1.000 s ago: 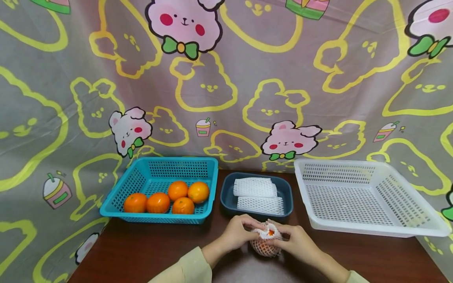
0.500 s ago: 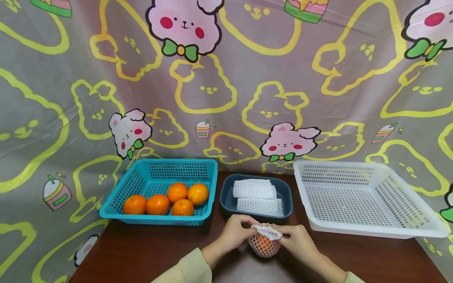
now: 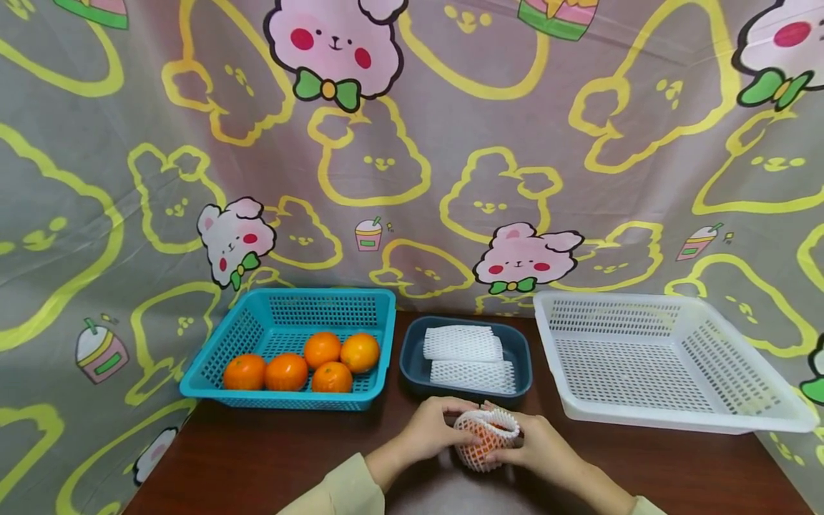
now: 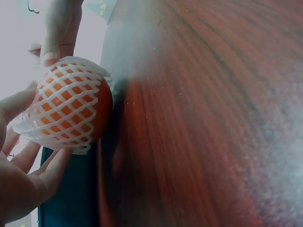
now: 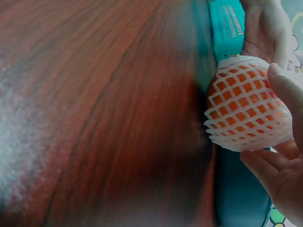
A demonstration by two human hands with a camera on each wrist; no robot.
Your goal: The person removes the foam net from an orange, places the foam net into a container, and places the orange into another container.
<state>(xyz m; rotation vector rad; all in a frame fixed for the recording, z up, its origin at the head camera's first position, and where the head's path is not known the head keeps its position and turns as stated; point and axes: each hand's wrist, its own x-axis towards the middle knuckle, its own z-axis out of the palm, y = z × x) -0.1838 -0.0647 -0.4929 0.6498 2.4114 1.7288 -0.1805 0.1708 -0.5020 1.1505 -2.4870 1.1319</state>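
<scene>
An orange sits inside a white foam net sleeve at the front middle of the table. The sleeve's thick rim stands up round an opening at the top, and bare orange peel shows at its lower end in the left wrist view. From the left side, my left hand holds the sleeved orange, thumb in front and fingers behind. My right hand grips it from the right in the same way, its thumb pressed near the sleeve's upper part.
A teal basket with several oranges stands at the left. Behind my hands is a dark blue tray of folded white foam sleeves. A white basket stands at the right. A patterned curtain hangs behind.
The sleeve's rim, bunched and then folded over the top of the orange, now stands up as an open ring. Both thumbs have come down onto the front of the sleeve.
</scene>
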